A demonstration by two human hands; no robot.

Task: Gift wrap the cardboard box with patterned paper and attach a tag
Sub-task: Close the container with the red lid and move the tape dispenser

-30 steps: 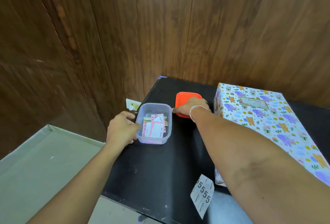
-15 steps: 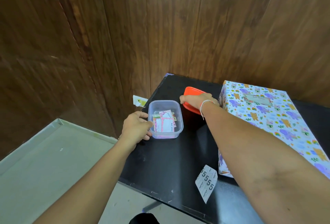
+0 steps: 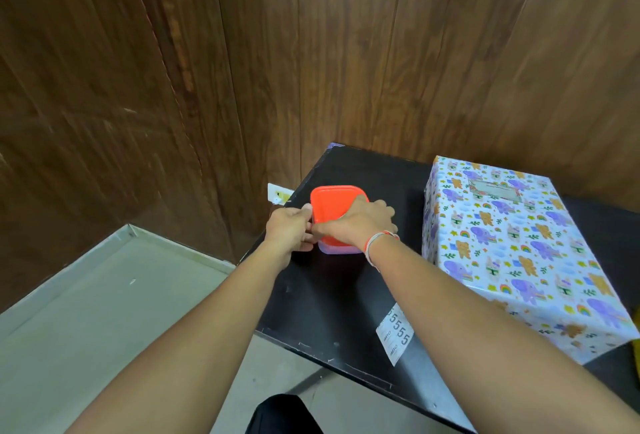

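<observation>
Both hands meet at a small clear plastic tub (image 3: 341, 249) on the black table (image 3: 346, 295). Fingers of the right hand (image 3: 356, 224) lie spread across the orange lid (image 3: 334, 205) on top of the tub, with the thumb hooked at the lid's near left edge. At the tub's left side, the left hand (image 3: 289, 231) curls its fingers round the wall and rim. A band of pale and orange threads (image 3: 377, 241) circles the right wrist.

Well to the right of the grip stands the wrapped box (image 3: 512, 250), apart from the tub with bare table between them. Its paper is white, printed with purple elephants, orange bears, rainbows, stars and green sprigs, and it covers every face that shows. A rectangular tag (image 3: 493, 189) with a pale panel lies flat on the box's top near the far end.

Nearer than the grip, a white slip printed with 5s (image 3: 396, 335) lies close to the table's front edge, partly under the right forearm.
</observation>
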